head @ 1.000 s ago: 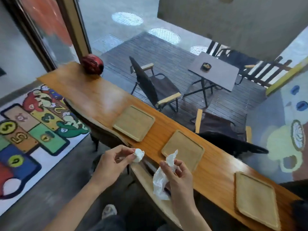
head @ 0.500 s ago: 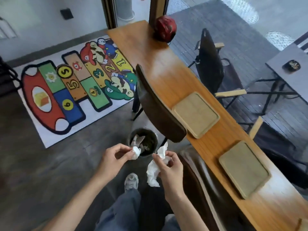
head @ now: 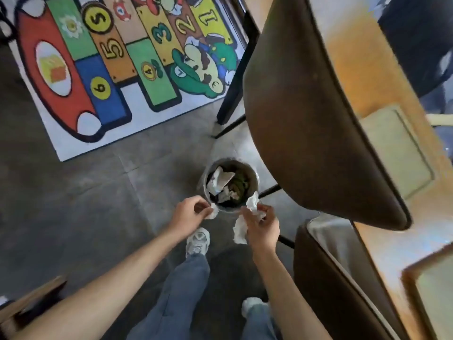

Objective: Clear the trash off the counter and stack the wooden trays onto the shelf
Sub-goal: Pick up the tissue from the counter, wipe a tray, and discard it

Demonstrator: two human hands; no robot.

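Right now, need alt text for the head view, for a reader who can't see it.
Looking down, the left hand pinches a small tissue wad and the right hand holds a larger crumpled tissue, both at the near rim of a small round trash bin already holding paper. Brown chair backs, a wooden counter with trays and a hopscotch rug surround it.

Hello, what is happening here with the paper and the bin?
A person stands over a small round metal trash bin on the grey floor. The left hand pinches a small crumpled white tissue, and the right hand holds a larger crumpled white napkin. Nothing is dropped yet. Two light wooden trays remain on the counter.
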